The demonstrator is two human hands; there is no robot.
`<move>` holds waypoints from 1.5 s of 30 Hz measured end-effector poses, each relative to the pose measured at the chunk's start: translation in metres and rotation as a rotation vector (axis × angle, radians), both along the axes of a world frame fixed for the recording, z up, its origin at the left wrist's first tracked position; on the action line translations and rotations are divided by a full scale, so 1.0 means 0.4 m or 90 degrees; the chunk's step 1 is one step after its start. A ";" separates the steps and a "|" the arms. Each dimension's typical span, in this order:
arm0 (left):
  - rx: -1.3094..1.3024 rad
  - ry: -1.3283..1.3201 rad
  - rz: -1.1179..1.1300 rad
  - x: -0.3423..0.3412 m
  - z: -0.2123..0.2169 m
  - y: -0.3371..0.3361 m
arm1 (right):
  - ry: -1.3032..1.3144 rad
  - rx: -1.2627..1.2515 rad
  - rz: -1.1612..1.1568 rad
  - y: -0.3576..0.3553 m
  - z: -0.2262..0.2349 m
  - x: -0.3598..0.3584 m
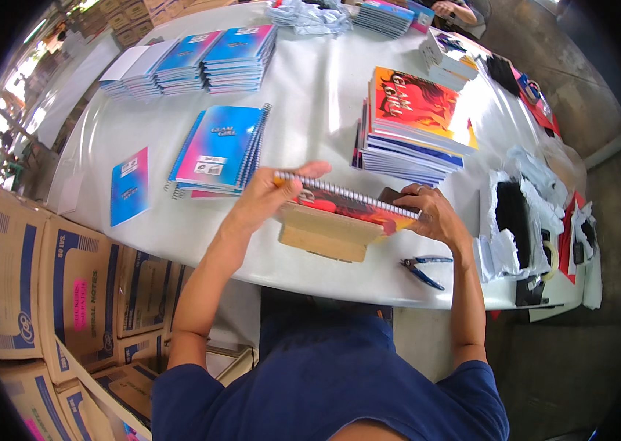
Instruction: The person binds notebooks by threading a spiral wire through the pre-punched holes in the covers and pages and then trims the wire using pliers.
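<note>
A spiral notebook (pixel 354 207) with a red and orange cover stands on edge in front of me, its wire binding along the top. My left hand (pixel 270 195) grips its left end, thumb stretched along the binding. At the other end my right hand (pixel 431 213) is closed around the corner. A small dark brown object (pixel 392 195) shows beside the right fingers; its kind is unclear. Against the notebook's near side is a folded brown cardboard piece (pixel 323 235). Blue-handled cutting pliers (pixel 425 272) lie on the table just below my right hand.
Blue and pink spiral notebooks (pixel 221 143) lie left of centre, with more stacks (pixel 239 59) behind. A tall pile of red-covered books (pixel 420 106) stands beyond my hands. Torn wrapping (pixel 505 220) is at the right. Cardboard cartons (pixel 82 287) fill the lower left. Another person's hand (pixel 442 9) shows far off.
</note>
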State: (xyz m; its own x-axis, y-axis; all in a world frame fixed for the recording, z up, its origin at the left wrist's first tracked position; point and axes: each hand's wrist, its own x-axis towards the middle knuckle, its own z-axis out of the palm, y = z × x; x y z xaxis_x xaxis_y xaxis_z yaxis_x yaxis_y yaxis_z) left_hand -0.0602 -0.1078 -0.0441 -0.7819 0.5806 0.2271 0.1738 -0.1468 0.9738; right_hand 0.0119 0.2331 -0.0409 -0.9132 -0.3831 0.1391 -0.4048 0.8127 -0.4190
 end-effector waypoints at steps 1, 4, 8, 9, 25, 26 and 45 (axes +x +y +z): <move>0.011 -0.001 0.013 -0.003 0.036 0.004 | 0.027 0.048 -0.036 0.014 -0.010 0.030; 0.044 0.024 0.100 0.009 0.201 -0.014 | 0.087 0.104 -0.154 0.041 -0.026 0.149; -0.023 0.160 0.182 0.130 0.272 -0.056 | 0.006 0.074 -0.150 0.052 -0.054 0.273; -0.078 0.199 0.180 0.157 0.262 -0.055 | 0.036 0.104 -0.172 0.040 -0.084 0.304; -0.541 0.655 0.378 0.257 -0.006 0.183 | 0.179 -0.125 -0.255 -0.114 -0.075 0.330; -0.540 0.654 0.380 0.256 -0.007 0.182 | 0.157 -0.175 -0.220 -0.161 -0.026 0.324; -0.466 0.608 0.364 0.199 0.074 0.084 | -0.073 -0.287 0.059 -0.138 0.114 0.220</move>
State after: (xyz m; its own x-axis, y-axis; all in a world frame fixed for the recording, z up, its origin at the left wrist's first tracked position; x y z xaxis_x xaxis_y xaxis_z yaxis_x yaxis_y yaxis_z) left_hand 0.0192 -0.0742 -0.0147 -0.6648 0.4484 0.5975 0.6892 0.6767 0.2590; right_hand 0.1000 0.1780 0.0047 -0.8975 -0.3879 0.2099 -0.3969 0.5027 -0.7680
